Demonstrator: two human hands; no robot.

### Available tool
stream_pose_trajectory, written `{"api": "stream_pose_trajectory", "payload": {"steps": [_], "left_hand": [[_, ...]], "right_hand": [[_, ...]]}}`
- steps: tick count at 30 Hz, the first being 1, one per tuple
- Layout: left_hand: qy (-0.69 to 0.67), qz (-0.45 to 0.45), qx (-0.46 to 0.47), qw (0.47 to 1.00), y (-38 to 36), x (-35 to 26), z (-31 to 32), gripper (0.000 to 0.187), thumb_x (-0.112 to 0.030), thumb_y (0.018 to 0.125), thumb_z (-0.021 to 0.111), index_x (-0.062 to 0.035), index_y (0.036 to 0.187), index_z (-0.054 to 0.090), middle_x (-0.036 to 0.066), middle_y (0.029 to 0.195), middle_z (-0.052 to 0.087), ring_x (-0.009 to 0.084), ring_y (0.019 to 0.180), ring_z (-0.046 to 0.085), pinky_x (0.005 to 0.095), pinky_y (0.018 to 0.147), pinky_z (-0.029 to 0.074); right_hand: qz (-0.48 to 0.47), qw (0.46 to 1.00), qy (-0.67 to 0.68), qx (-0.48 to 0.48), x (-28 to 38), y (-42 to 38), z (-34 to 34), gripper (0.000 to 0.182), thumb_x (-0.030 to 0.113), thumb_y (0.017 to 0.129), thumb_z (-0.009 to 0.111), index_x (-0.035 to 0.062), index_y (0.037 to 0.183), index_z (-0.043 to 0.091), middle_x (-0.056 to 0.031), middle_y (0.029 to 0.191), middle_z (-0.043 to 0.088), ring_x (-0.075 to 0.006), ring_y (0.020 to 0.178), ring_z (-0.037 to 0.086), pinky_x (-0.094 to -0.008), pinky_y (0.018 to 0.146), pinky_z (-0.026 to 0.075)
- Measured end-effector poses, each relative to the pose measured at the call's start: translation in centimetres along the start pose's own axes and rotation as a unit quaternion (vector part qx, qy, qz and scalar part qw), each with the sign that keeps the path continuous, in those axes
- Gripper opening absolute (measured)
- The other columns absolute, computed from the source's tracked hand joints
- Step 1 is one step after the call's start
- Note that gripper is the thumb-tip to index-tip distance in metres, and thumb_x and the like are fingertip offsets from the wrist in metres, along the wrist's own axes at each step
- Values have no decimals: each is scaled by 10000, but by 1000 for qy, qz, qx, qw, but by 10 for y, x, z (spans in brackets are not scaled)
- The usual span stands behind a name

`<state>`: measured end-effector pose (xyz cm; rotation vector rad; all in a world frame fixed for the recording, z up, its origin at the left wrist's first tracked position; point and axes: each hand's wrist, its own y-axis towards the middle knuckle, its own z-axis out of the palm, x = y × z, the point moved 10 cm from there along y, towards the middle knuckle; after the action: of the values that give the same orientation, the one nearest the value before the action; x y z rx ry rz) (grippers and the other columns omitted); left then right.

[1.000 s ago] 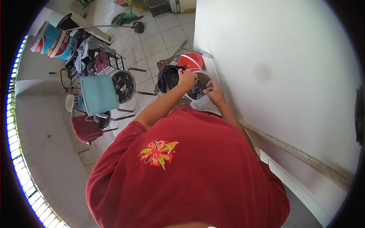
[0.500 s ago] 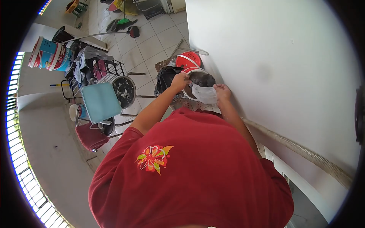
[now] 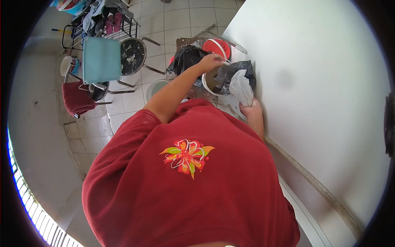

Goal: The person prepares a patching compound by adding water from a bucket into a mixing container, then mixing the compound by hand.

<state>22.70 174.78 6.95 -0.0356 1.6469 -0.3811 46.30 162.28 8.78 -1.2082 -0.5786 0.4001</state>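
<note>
My right hand [image 3: 252,108] is closed around the lower end of a crumpled white plastic bag [image 3: 242,87], close to the wall. Beside that bag, a dark grey plastic bag [image 3: 234,71] bulges over the far right of a white bucket [image 3: 205,84]. At the bucket's far rim, my left hand [image 3: 212,61] has its fingers bent and pressed together; what they pinch is too small to make out. A black plastic bag [image 3: 187,57] lies just left of the bucket, partly behind my left forearm. Part of the bucket's inside shows, brownish.
Behind the bucket stands a red lid or bucket [image 3: 222,50]. A pale basin [image 3: 155,87] sits left of my forearm. Farther left are a round stool [image 3: 133,57], a blue-green chair seat [image 3: 102,60] and a wire rack [image 3: 131,29]. A white wall [image 3: 312,82] rises at right.
My right hand has drawn the white bag down and to the right, and it hangs more bunched. My left hand has moved from the dark bag to the bucket's far rim. The view has shifted.
</note>
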Motion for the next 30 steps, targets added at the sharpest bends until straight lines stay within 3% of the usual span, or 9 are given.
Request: {"api": "stream_pose_trajectory", "payload": {"steps": [5, 9, 15, 16, 19, 21, 24, 27, 30], "left_hand": [[104, 114, 63, 986, -15, 0, 32, 676, -120, 650, 751, -42, 1267, 488, 128, 1115, 596, 250, 1017, 567, 346, 876, 458], [116, 32, -57, 991, -11, 6, 11, 256, -93, 708, 680, -18, 946, 622, 154, 905, 634, 261, 874, 621, 361, 781, 478], [160, 156, -91, 970, -16, -46, 16, 201, -144, 699, 695, -43, 867, 651, 151, 820, 646, 306, 808, 628, 370, 729, 479], [237, 46, -119, 963, -13, -27, 3, 188, -156, 697, 691, -58, 854, 659, 147, 820, 649, 307, 812, 630, 374, 732, 481], [285, -175, -165, 928, -32, 33, -9, 157, -181, 685, 684, -106, 823, 680, 130, 809, 656, 310, 815, 633, 401, 742, 483], [267, 12, -207, 941, -31, -9, 1, 92, -179, 689, 684, -120, 760, 686, 91, 806, 667, 268, 835, 639, 411, 747, 466], [368, -87, -174, 909, -53, -3, 8, 66, -172, 688, 682, -132, 739, 692, 71, 939, 648, 248, 985, 574, 399, 832, 405], [365, 136, -358, 849, -72, -69, -28, 84, -167, 668, 682, -148, 746, 704, 63, 1108, 568, 251, 1116, 448, 415, 901, 319], [417, -51, -266, 868, -59, -13, -12, 143, -176, 626, 686, -136, 760, 715, 73, 1227, 488, 271, 1195, 361, 461, 939, 262]], "right_hand": [[12, 981, -171, 87, -16, 6, 10, 206, 179, 914, 527, 113, 1096, 598, -80, 1053, 653, -277, 976, 628, -433, 840, 521], [-277, 911, -292, 90, 32, -10, 39, 298, 58, 824, 665, 28, 1104, 565, -70, 985, 637, -184, 856, 623, -305, 780, 513], [-345, 852, -383, 86, 46, -22, 55, 353, 72, 798, 699, -7, 1110, 554, -93, 966, 628, -147, 822, 600, -268, 753, 489], [-363, 827, -418, 94, 47, -26, 56, 366, 69, 794, 703, -17, 1114, 548, -100, 947, 627, -152, 815, 596, -266, 747, 484], [-231, 863, -448, 38, 20, 7, 24, 386, 70, 787, 708, -19, 1124, 541, -96, 911, 624, -163, 793, 591, -278, 739, 481], [-209, 875, -435, 36, 14, 28, 23, 397, 74, 780, 712, -10, 1125, 533, -104, 886, 620, -170, 779, 588, -292, 716, 477], [-323, 813, -483, 20, 18, -2, 23, 370, 55, 779, 706, -2, 1097, 527, -111, 885, 631, -153, 786, 589, -261, 688, 458], [-383, 746, -543, 48, 20, -37, 58, 360, 43, 781, 700, 8, 1094, 527, -104, 873, 633, -136, 760, 580, -246, 684, 453], [-348, 772, -531, -27, 32, -6, 39, 362, 36, 784, 694, 15, 1103, 524, -112, 887, 635, -138, 761, 586, -247, 678, 461]]}}
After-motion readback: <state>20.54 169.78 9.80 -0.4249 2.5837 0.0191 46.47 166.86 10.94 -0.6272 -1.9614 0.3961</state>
